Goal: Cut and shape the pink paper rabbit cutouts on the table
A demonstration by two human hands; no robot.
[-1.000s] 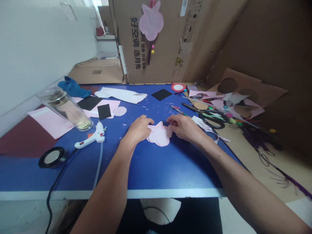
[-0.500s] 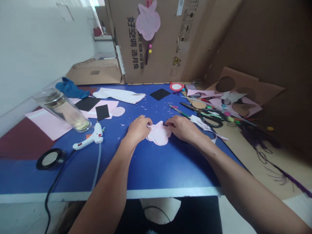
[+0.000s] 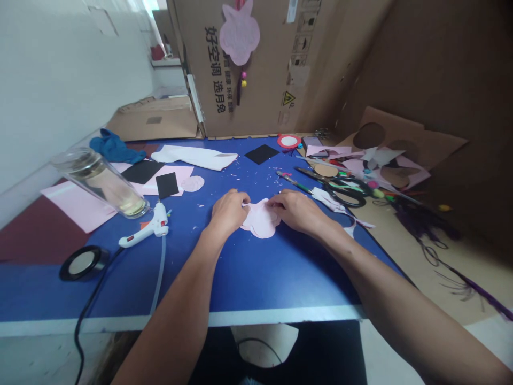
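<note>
Head view: two hands line up a pink scalloped cutout (image 3: 262, 222).
The cutout lies on the blue tabletop (image 3: 280, 278), between the hands. The left hand (image 3: 229, 211) seems to pinch its left edge, and the right hand (image 3: 295, 208) seems to pinch its upper right edge, though some fingertips are hidden. A bit of edge peeks out underneath, so it looks like more than one layer. I think this step is matching up the layers. The next move calls for small, soft nudges to make the edges even, without bending them. The white glue gun (image 3: 156, 223) lies to the left, and no hand touches it. A similar pink shape (image 3: 239, 35) hangs on the cardboard (image 3: 264, 101) behind.
</note>
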